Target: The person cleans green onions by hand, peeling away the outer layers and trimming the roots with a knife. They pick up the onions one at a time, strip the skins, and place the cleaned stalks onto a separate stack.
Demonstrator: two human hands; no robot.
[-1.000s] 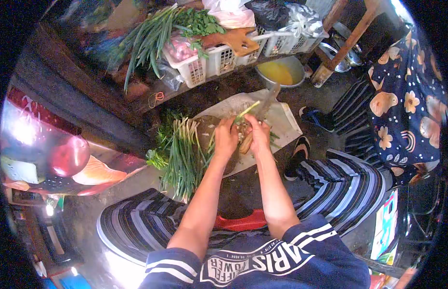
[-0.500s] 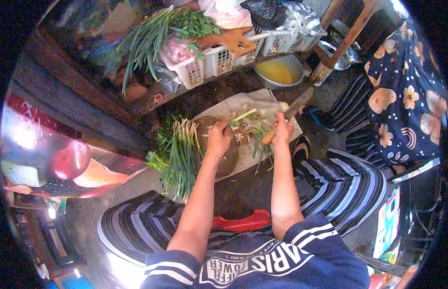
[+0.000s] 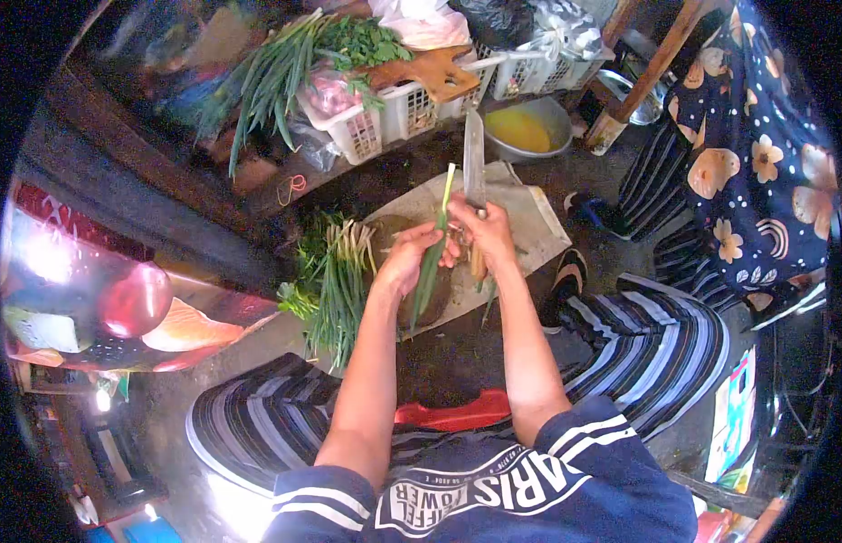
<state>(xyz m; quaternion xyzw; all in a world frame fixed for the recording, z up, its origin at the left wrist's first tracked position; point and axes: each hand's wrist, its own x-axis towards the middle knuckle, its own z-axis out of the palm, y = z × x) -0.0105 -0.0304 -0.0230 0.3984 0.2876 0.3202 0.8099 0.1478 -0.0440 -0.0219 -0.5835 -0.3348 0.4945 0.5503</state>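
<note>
My left hand [image 3: 410,255] is closed on a green onion [image 3: 430,271], whose pale end points up and whose leaves hang down. Close beside it, my right hand [image 3: 489,237] grips a knife [image 3: 474,158] with the blade pointing away from me; its fingers are near the onion's stalk. Under both hands lie a round board [image 3: 436,312], mostly hidden, and a light sack [image 3: 540,222]. A bunch of green onions [image 3: 342,299] rests left of the board, with leafy greens [image 3: 297,299] beside it.
White baskets [image 3: 356,136] at the back hold bags and vegetables, with a wooden board [image 3: 436,72] on top. A metal basin [image 3: 552,127] contains yellow liquid. At the right is another person in a floral garment [image 3: 765,163]. A red object [image 3: 457,412] lies between my legs.
The knife has swung from slanting right to pointing straight away, and my right hand has come left beside my left hand. The green onion now stands nearly upright. The other person has shifted nearer.
</note>
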